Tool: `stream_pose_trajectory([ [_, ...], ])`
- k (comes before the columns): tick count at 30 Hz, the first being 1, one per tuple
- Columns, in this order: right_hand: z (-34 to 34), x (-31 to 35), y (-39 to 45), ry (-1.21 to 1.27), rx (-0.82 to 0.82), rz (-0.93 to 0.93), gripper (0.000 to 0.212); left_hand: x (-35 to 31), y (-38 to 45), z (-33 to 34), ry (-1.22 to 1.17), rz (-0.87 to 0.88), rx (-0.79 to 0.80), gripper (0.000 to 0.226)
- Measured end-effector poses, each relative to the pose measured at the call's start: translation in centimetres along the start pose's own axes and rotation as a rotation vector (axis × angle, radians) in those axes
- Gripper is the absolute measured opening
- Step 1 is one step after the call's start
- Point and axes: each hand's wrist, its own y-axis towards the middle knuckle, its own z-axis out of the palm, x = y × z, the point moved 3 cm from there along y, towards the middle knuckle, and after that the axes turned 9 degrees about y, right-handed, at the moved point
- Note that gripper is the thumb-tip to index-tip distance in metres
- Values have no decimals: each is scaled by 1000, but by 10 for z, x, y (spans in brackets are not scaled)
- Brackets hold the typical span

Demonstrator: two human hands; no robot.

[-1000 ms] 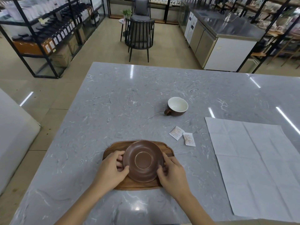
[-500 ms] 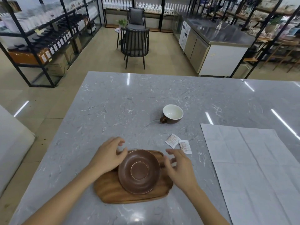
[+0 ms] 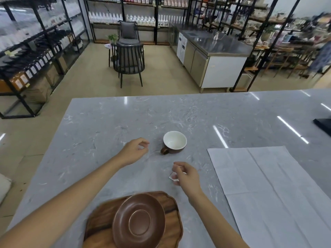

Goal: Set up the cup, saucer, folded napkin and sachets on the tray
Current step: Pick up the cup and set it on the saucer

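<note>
A brown saucer (image 3: 139,221) lies on the wooden tray (image 3: 172,228) at the table's near edge. A brown cup (image 3: 174,142) with a white inside stands farther back, its handle turned to the left. My left hand (image 3: 134,151) hovers just left of the handle, fingers curled and holding nothing. My right hand (image 3: 186,175) is over the white sachets (image 3: 173,176), which it mostly hides; its fingers are loosely bent and I cannot tell if they touch. A large white napkin (image 3: 268,190) lies unfolded flat at the right.
The grey marble table (image 3: 107,126) stretches far back. A dark flat object (image 3: 324,124) sits at its far right edge. Beyond the table are a black chair (image 3: 129,63), shelving racks and a steel counter (image 3: 211,58).
Both hands have let go of the saucer and moved forward: the left toward the cup's handle, the right over the sachets. The view has tilted up.
</note>
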Motion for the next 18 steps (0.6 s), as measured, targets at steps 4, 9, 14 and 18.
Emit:
stream_pose_trajectory([
  [4, 19, -7, 15, 111, 2, 69, 19, -13, 46, 1, -79, -27, 48, 27],
  [9, 38, -11, 40, 201, 15, 112, 24, -37, 91, 8, 58, 99, 230, 37],
  [14, 52, -16, 63, 172, 9, 121, 17, -48, 120, 19, 289, 261, 464, 78],
  [18, 57, -19, 71, 86, 57, 73, 16, -46, 131, 27, 305, 368, 581, 92],
])
